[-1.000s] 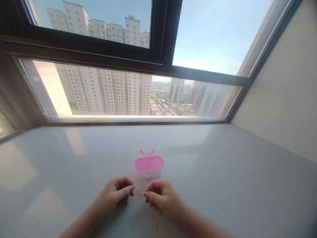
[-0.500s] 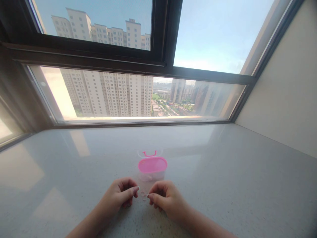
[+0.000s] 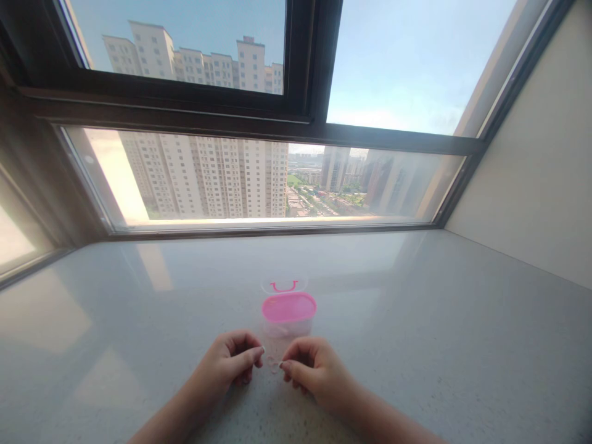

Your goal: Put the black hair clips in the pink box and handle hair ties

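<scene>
My left hand [image 3: 238,357] is closed in a pinch, thumb against forefinger, with a tiny pale bit at the fingertips. Facing it, my right hand [image 3: 309,367] pinches in the same way, also with a whitish speck at its tips. Whether these specks are nails or small held pieces I cannot make out. On the surface between the two hands lie small clear ring-like pieces [image 3: 272,362]. Just beyond the fingers stands a small oval tub [image 3: 289,327] with clear sides and a pink rim, holding something pale I cannot identify. Neither hand touches it.
A clear lid with a pink handle [image 3: 283,286] is behind the tub. Everything rests on a glossy speckled white sill [image 3: 393,345]. Dark window frames [image 3: 277,233] border its far side, and a pale wall [image 3: 531,185] rises at the right.
The whole view has shifted slightly, so things appear a little further right. Both hands keep nearly the same pinched pose, and the tub stays in place.
</scene>
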`<state>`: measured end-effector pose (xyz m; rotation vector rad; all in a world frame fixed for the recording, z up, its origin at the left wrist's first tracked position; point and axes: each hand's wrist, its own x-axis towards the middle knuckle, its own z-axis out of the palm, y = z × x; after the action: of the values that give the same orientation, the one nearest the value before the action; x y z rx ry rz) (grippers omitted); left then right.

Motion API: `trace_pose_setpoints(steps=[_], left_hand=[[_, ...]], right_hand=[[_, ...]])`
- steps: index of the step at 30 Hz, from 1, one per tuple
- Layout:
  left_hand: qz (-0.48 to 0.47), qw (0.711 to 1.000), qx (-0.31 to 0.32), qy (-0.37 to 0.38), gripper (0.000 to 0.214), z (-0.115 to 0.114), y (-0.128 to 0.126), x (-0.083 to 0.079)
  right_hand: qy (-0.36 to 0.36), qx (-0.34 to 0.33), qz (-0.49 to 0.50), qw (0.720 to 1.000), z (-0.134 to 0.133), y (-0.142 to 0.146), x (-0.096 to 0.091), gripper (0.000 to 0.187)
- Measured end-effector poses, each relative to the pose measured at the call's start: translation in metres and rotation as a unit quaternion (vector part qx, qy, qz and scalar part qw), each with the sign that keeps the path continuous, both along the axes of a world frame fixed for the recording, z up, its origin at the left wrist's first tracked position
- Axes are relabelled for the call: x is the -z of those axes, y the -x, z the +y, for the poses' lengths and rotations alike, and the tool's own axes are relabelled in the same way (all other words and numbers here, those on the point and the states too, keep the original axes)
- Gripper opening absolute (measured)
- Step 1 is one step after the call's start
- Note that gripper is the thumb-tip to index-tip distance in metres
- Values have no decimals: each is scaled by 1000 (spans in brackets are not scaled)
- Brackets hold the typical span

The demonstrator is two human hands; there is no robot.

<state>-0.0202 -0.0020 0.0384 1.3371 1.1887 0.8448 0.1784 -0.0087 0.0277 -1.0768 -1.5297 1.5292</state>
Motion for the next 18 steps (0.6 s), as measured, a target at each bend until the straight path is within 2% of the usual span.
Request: trace_pose_setpoints(steps=[18], left_hand=[[-12,1000,-11,13,24,-2,-2,-4]], right_hand=[[-7,-2,-13,1000,0,0,-1,17]])
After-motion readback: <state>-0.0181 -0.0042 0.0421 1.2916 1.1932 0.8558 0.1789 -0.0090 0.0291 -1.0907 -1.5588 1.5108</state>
